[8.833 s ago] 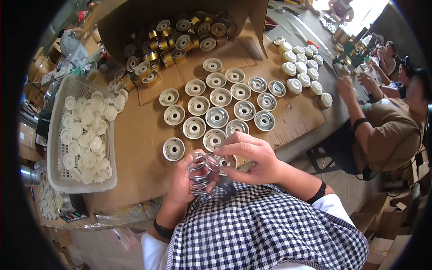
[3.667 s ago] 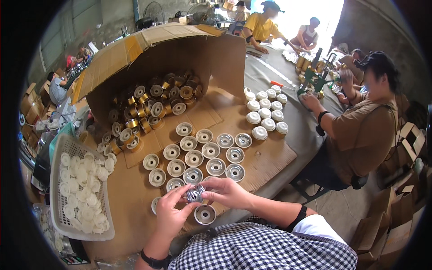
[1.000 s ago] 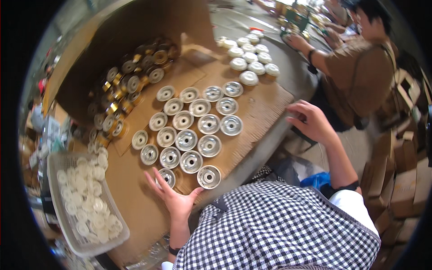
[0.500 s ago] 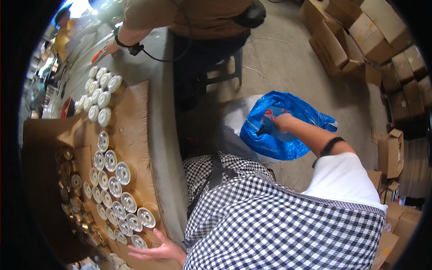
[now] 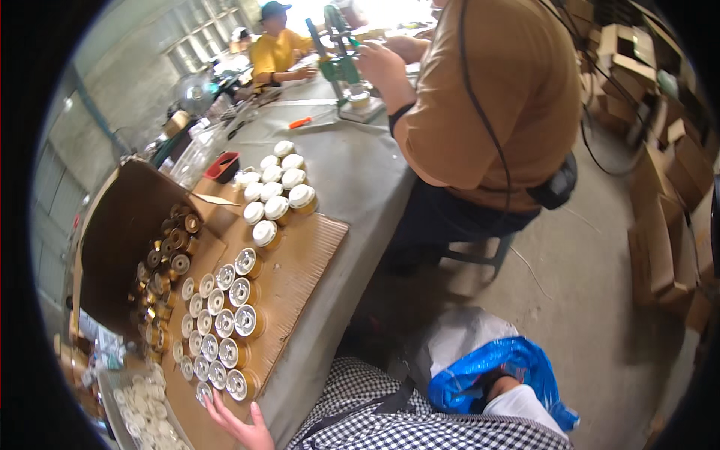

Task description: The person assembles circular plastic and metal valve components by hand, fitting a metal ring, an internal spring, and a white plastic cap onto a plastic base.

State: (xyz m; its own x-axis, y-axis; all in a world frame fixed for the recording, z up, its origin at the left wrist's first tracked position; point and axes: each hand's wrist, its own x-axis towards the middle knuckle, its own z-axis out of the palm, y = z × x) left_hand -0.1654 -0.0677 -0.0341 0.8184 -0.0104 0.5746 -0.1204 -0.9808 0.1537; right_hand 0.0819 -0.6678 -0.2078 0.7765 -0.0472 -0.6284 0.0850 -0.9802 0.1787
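My left hand (image 5: 238, 429) lies at the near edge of a group of short gold-sided cylinders (image 5: 245, 319) with pale, glossy tops and centre holes. Its fingers are spread, and the fingertips touch or nearly touch the nearest cylinder (image 5: 204, 392). These pieces stand in rows on a flat cardboard sheet (image 5: 300, 279). Farther along the sheet is a cluster of similar pieces with white caps (image 5: 274, 208). My right arm reaches down into a blue plastic bag (image 5: 459, 375) with a whitish outside, on the floor at my right. The bag hides my right hand's fingers.
An open cardboard box (image 5: 124, 255) holds darker gold cylinders at the left. White plastic parts (image 5: 146, 405) fill a tray nearby. A co-worker in a brown shirt (image 5: 517, 97) sits ahead, handling a green press (image 5: 339, 64). An orange tool (image 5: 300, 122) lies on the table. Cartons (image 5: 664, 232) line the right.
My view has swung up and left, bringing the green press and a person in yellow into clearer sight. The co-worker's hand has gone from the orange tool to the press. My right arm remains in the bag.
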